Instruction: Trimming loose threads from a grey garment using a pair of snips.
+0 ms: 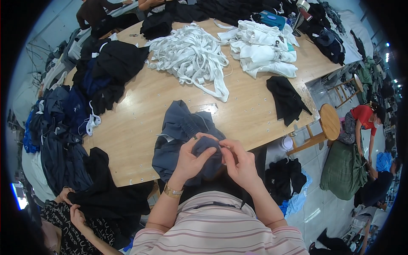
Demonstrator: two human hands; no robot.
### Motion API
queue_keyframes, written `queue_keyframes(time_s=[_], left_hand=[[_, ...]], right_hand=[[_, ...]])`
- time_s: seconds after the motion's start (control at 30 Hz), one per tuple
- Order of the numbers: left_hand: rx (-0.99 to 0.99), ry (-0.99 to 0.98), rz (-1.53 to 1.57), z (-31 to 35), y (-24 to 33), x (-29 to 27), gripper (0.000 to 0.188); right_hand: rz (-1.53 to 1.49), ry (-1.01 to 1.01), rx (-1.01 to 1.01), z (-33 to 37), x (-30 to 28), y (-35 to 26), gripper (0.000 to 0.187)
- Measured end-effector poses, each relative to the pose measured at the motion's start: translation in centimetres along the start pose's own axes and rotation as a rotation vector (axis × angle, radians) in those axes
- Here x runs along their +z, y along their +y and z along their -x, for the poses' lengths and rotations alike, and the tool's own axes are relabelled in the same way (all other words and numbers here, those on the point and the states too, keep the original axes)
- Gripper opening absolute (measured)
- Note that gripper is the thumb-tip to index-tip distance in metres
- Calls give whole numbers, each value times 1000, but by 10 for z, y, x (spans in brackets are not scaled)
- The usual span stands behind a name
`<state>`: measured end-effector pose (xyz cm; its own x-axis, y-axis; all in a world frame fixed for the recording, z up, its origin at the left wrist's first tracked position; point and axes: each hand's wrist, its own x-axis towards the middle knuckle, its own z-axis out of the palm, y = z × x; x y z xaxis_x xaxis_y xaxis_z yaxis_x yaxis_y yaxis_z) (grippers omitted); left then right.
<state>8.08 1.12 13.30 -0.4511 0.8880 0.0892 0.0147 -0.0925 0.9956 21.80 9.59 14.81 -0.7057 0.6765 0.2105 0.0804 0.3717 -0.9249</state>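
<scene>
A dark grey-blue garment point(174, 120) with a gathered, elastic-looking section lies bunched at the table's near edge, partly over my lap. My left hand point(193, 158) is closed around a fold of it, thumb on top. Close beside, my right hand point(239, 163) pinches the same fold between thumb and fingertips. Whether anything small sits between the right fingertips cannot be made out. A small white label point(166, 137) shows at the garment's left side.
On the wooden table point(140, 114) lie a heap of white strips point(187, 55), folded white garments point(263, 49), a black cloth piece point(287, 100) and dark clothes point(119, 59). A stool point(329, 122) stands right. At lower left, another person's hands point(70, 204) hold black fabric.
</scene>
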Motion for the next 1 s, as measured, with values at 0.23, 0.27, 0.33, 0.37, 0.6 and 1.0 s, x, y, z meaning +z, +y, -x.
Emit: queue_keyframes(time_s=[0.23,0.27,0.33,0.37,0.6,1.0], left_hand=[[-1,-8,-2,0,1,1,14],[1,-11,-7,0,1,1,14],[-3,-11,-1,0,1,1,14],[-6,-10,5,0,1,1,14],[4,-13,20,-1,0,3,14],[-9,-5,7,0,2,2,13]], right_hand=[[103,78,-149,0,4,5,18],[158,92,-190,0,4,5,18],[213,105,-230,0,4,6,18],[279,114,-279,-1,3,6,18],[466,93,-342,2,2,11,19],[-960,-207,555,-5,-9,1,27]])
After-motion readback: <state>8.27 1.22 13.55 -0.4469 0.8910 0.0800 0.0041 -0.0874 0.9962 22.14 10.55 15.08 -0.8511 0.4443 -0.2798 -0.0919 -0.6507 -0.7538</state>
